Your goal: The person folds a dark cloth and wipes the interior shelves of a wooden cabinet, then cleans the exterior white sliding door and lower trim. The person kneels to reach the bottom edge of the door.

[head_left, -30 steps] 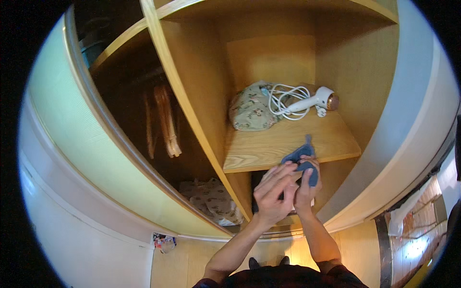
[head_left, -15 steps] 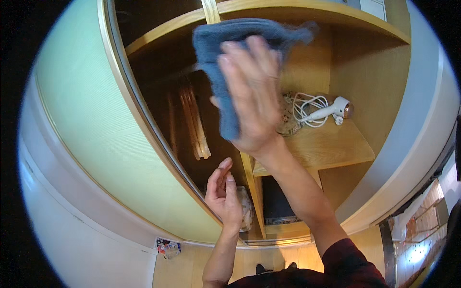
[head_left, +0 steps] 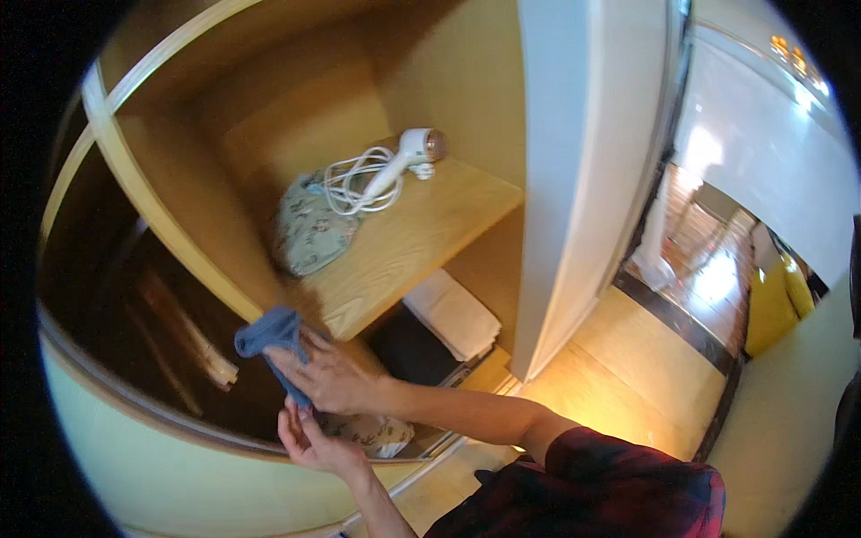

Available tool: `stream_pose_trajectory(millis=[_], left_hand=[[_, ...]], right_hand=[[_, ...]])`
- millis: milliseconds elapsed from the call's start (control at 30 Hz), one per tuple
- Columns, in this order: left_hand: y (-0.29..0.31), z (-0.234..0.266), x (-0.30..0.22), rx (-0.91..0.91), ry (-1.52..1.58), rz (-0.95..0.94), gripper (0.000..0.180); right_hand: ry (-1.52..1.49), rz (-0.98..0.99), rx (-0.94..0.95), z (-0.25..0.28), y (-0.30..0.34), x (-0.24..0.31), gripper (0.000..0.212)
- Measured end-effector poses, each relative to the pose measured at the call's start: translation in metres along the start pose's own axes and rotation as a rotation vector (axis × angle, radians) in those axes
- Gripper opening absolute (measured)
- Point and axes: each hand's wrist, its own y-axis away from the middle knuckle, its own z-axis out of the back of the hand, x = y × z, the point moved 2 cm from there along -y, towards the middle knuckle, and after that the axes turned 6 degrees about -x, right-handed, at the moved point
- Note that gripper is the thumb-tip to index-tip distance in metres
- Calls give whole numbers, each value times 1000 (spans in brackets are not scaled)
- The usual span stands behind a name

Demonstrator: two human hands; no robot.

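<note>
My right hand is wrapped over a blue-grey cloth, holding it against the front edge of the upright wooden divider. The cloth is bunched, one end above my fingers and a narrow tail hanging below them. Just under that tail is my left hand, palm up, with loosely bent fingers and the thumb apart. Its fingertips come close to the tail; whether they touch it I cannot tell. A white hair dryer with a coiled white cord lies on the shelf beyond, beside a floral fabric pouch.
Below the shelf, folded white cloth lies on a dark item. A patterned bundle sits low behind my hands. Left of the divider, the dark compartment holds long, thin brownish pieces. A pale green sliding door borders the near left side.
The view has swung to the right. My right hand has brought the cloth down from the upper compartment to the divider's front edge, and my left hand is now close beneath it.
</note>
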Motion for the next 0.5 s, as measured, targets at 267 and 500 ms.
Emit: stream_pose_trajectory(millis=[267,500], left_hand=[[75,77,97,102,65,613,31],[193,84,132,367,428,1418,63]], right_hand=[[-536,-1025,72,61,108,35,44],[-1428,-2166,-708,122,277,41,41]])
